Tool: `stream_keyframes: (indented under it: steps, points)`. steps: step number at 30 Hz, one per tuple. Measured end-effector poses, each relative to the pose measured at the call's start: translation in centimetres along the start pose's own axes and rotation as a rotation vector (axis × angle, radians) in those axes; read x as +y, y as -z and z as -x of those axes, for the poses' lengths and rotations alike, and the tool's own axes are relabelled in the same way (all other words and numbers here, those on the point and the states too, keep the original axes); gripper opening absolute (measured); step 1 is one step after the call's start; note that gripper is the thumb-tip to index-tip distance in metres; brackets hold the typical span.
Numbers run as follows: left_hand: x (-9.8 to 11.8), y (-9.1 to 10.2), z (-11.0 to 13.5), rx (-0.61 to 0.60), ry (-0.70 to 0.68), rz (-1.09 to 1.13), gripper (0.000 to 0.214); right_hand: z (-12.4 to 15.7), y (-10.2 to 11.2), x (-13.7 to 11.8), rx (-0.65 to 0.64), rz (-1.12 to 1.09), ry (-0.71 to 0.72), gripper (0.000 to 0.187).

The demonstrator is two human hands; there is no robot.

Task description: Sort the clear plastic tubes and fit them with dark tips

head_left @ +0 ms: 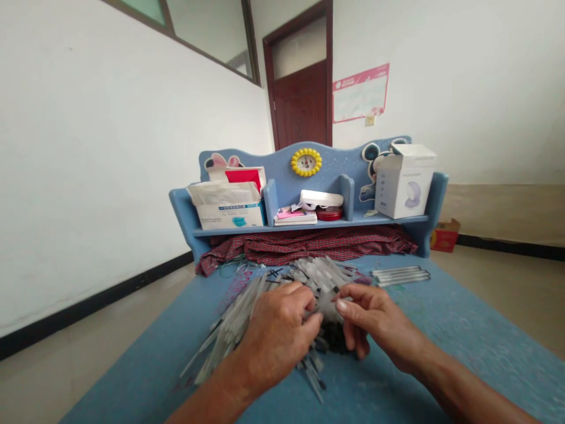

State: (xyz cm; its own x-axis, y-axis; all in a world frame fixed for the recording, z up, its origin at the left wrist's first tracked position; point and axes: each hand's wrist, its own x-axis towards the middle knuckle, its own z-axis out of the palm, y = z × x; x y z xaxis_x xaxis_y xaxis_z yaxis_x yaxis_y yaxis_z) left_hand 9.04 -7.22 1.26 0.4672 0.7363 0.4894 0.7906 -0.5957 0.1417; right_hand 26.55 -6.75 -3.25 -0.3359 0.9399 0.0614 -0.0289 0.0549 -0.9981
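Note:
A heap of thin translucent plastic sleeves point(324, 271) lies on the blue desk, more of them fanned out under and left of my left hand point(282, 321). That hand is closed, its thumb and fingers curled at a cloudy translucent sleeve point(327, 309) between my hands. Opposite it, my right hand point(377, 315) pinches a small black piece point(336, 290) between thumb and forefinger. Just below the hands sits a dark clump of small black pieces point(333, 337), partly covered. Several filled sleeves point(401, 275) with dark ends lie neatly side by side on the right.
A blue shelf point(309, 226) rises at the desk's back, carrying a mask box point(232, 215), a white carton point(406, 185), papers and a red round tin point(329, 213). Folded checked cloth point(309, 244) lies beneath it. The desk surface point(459, 330) extends right.

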Motion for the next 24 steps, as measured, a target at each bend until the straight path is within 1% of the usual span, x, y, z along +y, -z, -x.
stream_keyframes:
  steps: [3, 9, 14, 17, 19, 21, 22, 24]
  points:
    - [0.5, -0.4, 0.1, -0.047, -0.007, 0.043, 0.012, 0.2, -0.3, 0.0, 0.024, -0.028, 0.021, 0.041]
    - [1.0, -0.8, 0.3, -0.072, 0.004, 0.072, 0.012, 0.3, -0.2, 0.2, 0.035, -0.025, 0.043, 0.034]
    - [1.1, -0.7, 0.1, -0.091, 0.0, 0.14, 0.012, 0.6, -0.3, 0.2, -0.006, -0.006, 0.048, 0.031]
    - [0.5, 0.2, -0.1, -0.11, 0.027, 0.244, 0.014, 0.7, 0.0, -0.2, 0.048, -0.072, 0.079, 0.03]
    - [-0.3, 1.3, -0.4, -0.103, 0.088, 0.302, 0.019, 0.6, 0.5, -0.5, 0.124, -0.136, 0.107, 0.03]
    - [-1.3, 2.5, -0.5, -0.104, 0.15, 0.315, 0.023, 0.5, 1.1, -0.6, 0.193, -0.172, 0.118, 0.031]
    - [-1.8, 3.1, -0.6, -0.127, 0.167, 0.303, 0.023, 0.4, 1.4, -0.7, 0.217, -0.179, 0.117, 0.031]
    - [-2.7, 4.0, -0.6, -0.216, 0.16, 0.251, 0.023, 0.2, 1.8, -0.6, 0.253, -0.191, 0.111, 0.032]
